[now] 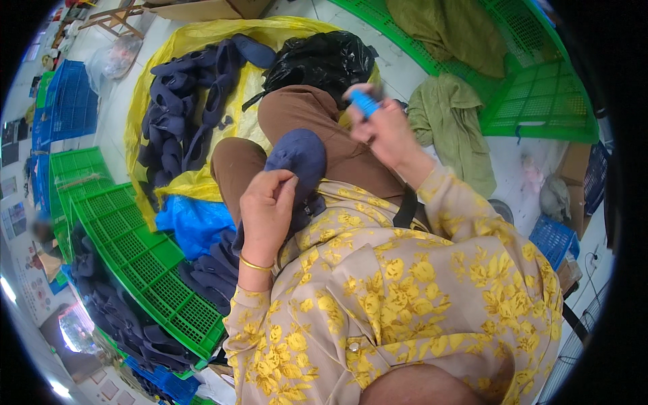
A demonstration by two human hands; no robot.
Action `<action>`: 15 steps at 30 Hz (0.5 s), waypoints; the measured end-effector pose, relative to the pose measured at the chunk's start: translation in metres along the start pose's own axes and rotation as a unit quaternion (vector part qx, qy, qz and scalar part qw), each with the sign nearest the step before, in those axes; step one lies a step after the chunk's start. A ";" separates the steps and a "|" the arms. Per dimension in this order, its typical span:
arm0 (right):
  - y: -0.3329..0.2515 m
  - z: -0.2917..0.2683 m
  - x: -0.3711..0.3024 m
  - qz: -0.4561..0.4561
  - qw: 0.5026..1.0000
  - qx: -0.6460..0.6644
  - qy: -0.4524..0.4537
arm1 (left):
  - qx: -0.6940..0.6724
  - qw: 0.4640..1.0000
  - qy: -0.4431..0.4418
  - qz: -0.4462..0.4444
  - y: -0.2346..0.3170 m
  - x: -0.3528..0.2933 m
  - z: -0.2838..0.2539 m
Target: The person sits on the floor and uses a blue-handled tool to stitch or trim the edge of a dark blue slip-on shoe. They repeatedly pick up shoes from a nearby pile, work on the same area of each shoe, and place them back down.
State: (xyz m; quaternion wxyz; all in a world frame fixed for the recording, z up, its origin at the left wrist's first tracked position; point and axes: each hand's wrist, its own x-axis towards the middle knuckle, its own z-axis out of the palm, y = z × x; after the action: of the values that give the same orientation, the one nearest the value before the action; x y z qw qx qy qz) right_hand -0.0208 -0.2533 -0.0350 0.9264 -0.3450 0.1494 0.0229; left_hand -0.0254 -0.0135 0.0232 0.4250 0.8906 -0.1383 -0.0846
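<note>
My left hand (pixel 266 202) pinches the edge of a navy cloth shoe (pixel 304 152) between thumb and fingers. The shoe rests over my lap, its rounded end toward my knees. Off to the right, my right hand (pixel 391 131) is raised above my thigh, apart from the shoe and smeared by motion. Its fingers are closed round a small tool with a bright blue handle (pixel 365 103); what kind of tool it is, I cannot make out. Many more navy shoes (pixel 165 111) lie heaped on a yellow plastic sheet (pixel 260 30) in front of me.
A black plastic bag (pixel 324 61) lies beyond my knees. At my left stands a green mesh crate (pixel 152 253) with navy shoes (pixel 212 273) beside it and a blue plastic bag (pixel 196 223) near it. To the right are olive cloth (pixel 445 121) and a large green crate (pixel 540 101).
</note>
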 end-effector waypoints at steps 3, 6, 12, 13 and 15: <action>-0.034 -0.068 0.011 -0.070 0.982 0.071 0.160 | 0.028 0.999 0.013 0.007 -0.001 0.004 -0.002; -0.089 -0.166 0.002 -0.137 0.961 0.004 0.238 | 0.023 1.000 0.013 0.003 -0.003 0.008 -0.001; -0.155 -0.248 -0.026 -0.345 0.825 -0.150 0.421 | -0.021 0.999 0.021 -0.028 -0.010 0.011 -0.001; -0.160 -0.253 -0.029 -0.346 0.824 -0.154 0.422 | -0.041 0.999 0.020 -0.030 -0.011 0.012 0.001; -0.166 -0.257 -0.033 -0.348 0.821 -0.162 0.423 | -0.060 0.998 0.013 -0.032 -0.013 0.013 0.002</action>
State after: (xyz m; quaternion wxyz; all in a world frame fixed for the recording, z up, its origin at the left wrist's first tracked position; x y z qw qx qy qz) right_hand -0.0952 -0.5436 -0.1046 0.6494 -0.4952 0.3907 -0.4248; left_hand -0.0117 -0.0109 0.0118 0.4764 0.8685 -0.0991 -0.0949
